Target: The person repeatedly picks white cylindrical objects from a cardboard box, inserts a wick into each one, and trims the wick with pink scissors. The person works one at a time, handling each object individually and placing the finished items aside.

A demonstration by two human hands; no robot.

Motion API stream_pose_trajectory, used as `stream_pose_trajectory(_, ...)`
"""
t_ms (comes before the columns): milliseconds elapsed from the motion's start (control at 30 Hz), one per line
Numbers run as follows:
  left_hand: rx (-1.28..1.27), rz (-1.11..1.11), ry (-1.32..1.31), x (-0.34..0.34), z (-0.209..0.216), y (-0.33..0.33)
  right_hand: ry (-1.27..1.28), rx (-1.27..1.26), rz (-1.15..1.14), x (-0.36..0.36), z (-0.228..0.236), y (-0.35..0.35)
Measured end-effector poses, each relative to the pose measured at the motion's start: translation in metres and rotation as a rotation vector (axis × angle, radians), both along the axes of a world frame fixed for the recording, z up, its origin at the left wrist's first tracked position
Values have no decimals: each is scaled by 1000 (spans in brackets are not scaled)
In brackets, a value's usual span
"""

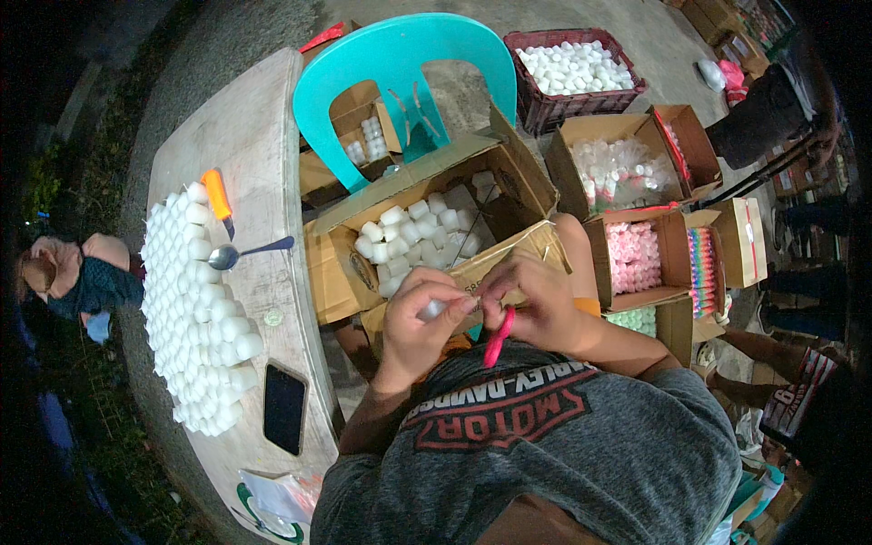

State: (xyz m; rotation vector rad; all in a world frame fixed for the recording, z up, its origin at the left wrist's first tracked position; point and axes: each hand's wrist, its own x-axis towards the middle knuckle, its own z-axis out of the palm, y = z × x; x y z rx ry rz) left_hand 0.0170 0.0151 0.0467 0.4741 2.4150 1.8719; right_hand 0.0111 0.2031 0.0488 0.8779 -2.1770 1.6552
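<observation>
My left hand (pixel 420 316) is closed around a small white cylinder that looks like a candle (pixel 432 310), mostly hidden by the fingers. Close by on the right, my right hand (pixel 534 300) has its fingers pinched together, almost touching the left fingertips. From it hangs a bright pink loop (pixel 498 338), perhaps a handle; the rest of it is covered. Whatever tiny part lies between the fingertips is too small to make out. Just beyond both hands stands an open cardboard box (pixel 341 263) with loose white candles (pixel 422 227) inside.
At left, a pale table (pixel 263 118) carries rows of white candles (pixel 195 300), an orange cutter (pixel 217 193), a spoon (pixel 250 252) and a phone (pixel 284 408). A teal chair (pixel 400 36) and a maroon crate (pixel 536 113) stand beyond. Boxes (pixel 668 297) and people occupy the right.
</observation>
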Motion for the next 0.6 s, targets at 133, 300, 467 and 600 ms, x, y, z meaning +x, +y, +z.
stream_pose_trajectory(133,-336,226,466,9,11,15,-809,-506,133,2,-1,-3)
stream_pose_trajectory(300,-32,195,70,6,11,13,-246,-121,-43,-1,-6,-4)
stream_pose_trajectory(467,506,68,-532,4,-1,6,219,192,-136,2,-7,-3)
stream_pose_trajectory(600,430,60,-541,7,-12,6,322,356,-237,7,-14,-2)
